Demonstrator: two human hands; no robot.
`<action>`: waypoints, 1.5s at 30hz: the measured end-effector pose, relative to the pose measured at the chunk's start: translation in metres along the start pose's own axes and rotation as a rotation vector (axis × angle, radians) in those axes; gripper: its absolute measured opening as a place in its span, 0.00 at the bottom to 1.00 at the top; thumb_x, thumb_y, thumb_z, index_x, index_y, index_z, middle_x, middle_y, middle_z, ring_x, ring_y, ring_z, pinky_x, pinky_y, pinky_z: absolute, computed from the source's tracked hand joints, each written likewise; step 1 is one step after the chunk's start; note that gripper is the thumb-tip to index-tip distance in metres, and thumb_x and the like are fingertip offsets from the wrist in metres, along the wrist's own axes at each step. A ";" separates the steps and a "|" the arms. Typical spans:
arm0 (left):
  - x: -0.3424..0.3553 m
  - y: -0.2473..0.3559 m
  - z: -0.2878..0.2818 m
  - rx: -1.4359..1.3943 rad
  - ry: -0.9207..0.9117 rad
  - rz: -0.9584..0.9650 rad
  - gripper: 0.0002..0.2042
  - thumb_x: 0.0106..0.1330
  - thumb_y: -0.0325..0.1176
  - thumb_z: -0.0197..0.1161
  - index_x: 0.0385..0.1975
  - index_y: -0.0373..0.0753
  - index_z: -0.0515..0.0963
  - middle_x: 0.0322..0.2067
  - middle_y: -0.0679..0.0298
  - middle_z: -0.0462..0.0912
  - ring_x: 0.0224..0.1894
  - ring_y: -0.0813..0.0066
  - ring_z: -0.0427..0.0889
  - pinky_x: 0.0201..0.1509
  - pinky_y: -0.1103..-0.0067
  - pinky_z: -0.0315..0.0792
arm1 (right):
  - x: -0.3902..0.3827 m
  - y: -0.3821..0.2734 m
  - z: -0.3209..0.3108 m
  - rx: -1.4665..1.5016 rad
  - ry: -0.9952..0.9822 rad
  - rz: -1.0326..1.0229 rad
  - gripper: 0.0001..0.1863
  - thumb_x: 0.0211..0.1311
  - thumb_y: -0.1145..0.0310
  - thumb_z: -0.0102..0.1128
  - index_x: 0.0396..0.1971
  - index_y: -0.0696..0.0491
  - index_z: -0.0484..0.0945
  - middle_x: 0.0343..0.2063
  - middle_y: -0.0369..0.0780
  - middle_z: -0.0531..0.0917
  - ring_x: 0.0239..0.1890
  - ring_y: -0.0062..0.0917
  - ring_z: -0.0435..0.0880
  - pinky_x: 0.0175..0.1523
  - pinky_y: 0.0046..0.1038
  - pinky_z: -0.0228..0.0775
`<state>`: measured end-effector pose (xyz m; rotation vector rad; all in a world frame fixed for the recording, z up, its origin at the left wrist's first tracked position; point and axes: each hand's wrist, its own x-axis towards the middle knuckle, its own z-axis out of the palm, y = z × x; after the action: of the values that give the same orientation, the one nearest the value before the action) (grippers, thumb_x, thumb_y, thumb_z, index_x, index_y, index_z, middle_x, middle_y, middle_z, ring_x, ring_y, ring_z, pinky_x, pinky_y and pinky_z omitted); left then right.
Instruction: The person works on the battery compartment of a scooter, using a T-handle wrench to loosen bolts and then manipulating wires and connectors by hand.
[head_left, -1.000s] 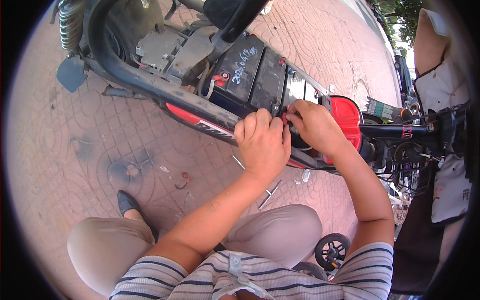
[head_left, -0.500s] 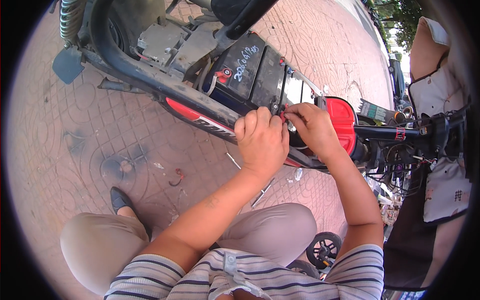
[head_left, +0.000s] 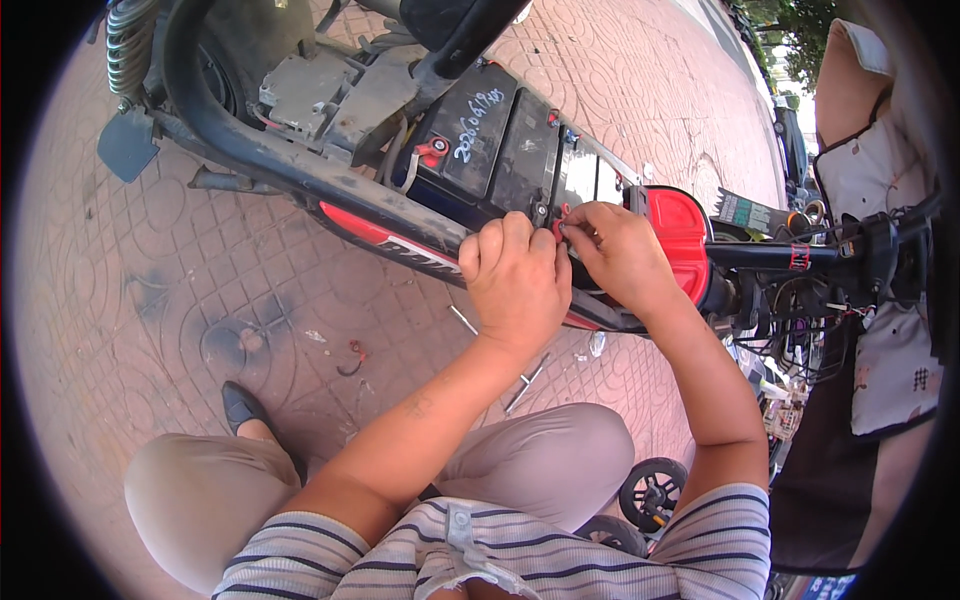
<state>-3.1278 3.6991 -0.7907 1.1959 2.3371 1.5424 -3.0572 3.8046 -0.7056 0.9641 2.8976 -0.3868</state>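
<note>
Several black batteries (head_left: pixel 522 150) sit in a row in the open floor bay of an electric scooter (head_left: pixel 270 165). A red terminal piece (head_left: pixel 559 226) shows at the near edge of the row. My right hand (head_left: pixel 627 258) pinches it between thumb and fingertips. My left hand (head_left: pixel 517 283) is closed right beside it, knuckles up; its fingertips and whatever they hold are hidden. A bare bolt terminal (head_left: pixel 541 210) lies just above my left fingers. Another red terminal cover (head_left: pixel 433 150) with a cable sits on the leftmost battery.
The scooter's frame rail (head_left: pixel 370 215) runs between me and the batteries. A red plastic panel (head_left: pixel 672 235) stands right of the bay. On the paving lie a metal T-handled tool (head_left: pixel 527 382) and a short red-and-black lead (head_left: pixel 356 356). A small wheel (head_left: pixel 653 495) is near my right knee.
The view has shifted slightly, so the scooter appears a little farther left. Both hands stay at the same terminal, with my right fingers still pinching the red piece.
</note>
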 end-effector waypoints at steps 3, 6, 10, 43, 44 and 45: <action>0.000 0.000 -0.001 0.005 -0.015 -0.004 0.09 0.54 0.39 0.67 0.21 0.44 0.76 0.33 0.65 0.70 0.43 0.62 0.69 0.48 0.66 0.56 | 0.001 -0.002 0.000 -0.001 -0.010 0.022 0.07 0.60 0.70 0.61 0.32 0.59 0.78 0.30 0.48 0.83 0.35 0.45 0.83 0.40 0.40 0.76; -0.001 0.001 0.000 -0.004 -0.009 -0.001 0.09 0.54 0.39 0.67 0.21 0.44 0.76 0.33 0.65 0.70 0.43 0.62 0.69 0.48 0.66 0.56 | 0.003 0.001 -0.003 0.033 -0.025 0.028 0.08 0.60 0.70 0.61 0.31 0.60 0.78 0.30 0.50 0.84 0.34 0.46 0.83 0.41 0.41 0.76; 0.000 0.000 -0.001 0.001 0.005 0.002 0.09 0.54 0.39 0.67 0.21 0.44 0.76 0.33 0.65 0.70 0.43 0.62 0.69 0.49 0.66 0.56 | 0.009 0.002 -0.006 0.044 -0.078 0.020 0.09 0.60 0.70 0.61 0.30 0.62 0.78 0.30 0.53 0.83 0.34 0.48 0.83 0.41 0.41 0.76; -0.001 0.000 -0.003 0.020 0.008 0.001 0.08 0.54 0.39 0.68 0.25 0.44 0.77 0.33 0.63 0.71 0.43 0.61 0.69 0.50 0.65 0.57 | 0.011 -0.003 -0.012 -0.169 -0.162 -0.101 0.07 0.62 0.72 0.58 0.36 0.60 0.76 0.33 0.51 0.82 0.39 0.47 0.81 0.44 0.42 0.73; -0.001 0.000 -0.002 0.024 0.030 0.004 0.08 0.53 0.38 0.68 0.26 0.44 0.77 0.34 0.63 0.71 0.44 0.61 0.70 0.50 0.65 0.57 | 0.012 -0.004 -0.012 -0.167 -0.162 -0.099 0.07 0.62 0.72 0.58 0.36 0.60 0.76 0.33 0.51 0.82 0.39 0.47 0.81 0.44 0.42 0.73; -0.001 0.000 -0.001 0.024 0.028 0.005 0.08 0.53 0.38 0.68 0.26 0.44 0.77 0.34 0.63 0.71 0.44 0.61 0.70 0.50 0.65 0.57 | 0.013 -0.004 -0.012 -0.126 -0.168 -0.059 0.07 0.62 0.72 0.58 0.35 0.60 0.76 0.31 0.52 0.81 0.37 0.48 0.81 0.43 0.41 0.73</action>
<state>-3.1281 3.6975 -0.7907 1.1942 2.3785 1.5467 -3.0703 3.8118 -0.6952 0.7898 2.7652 -0.2703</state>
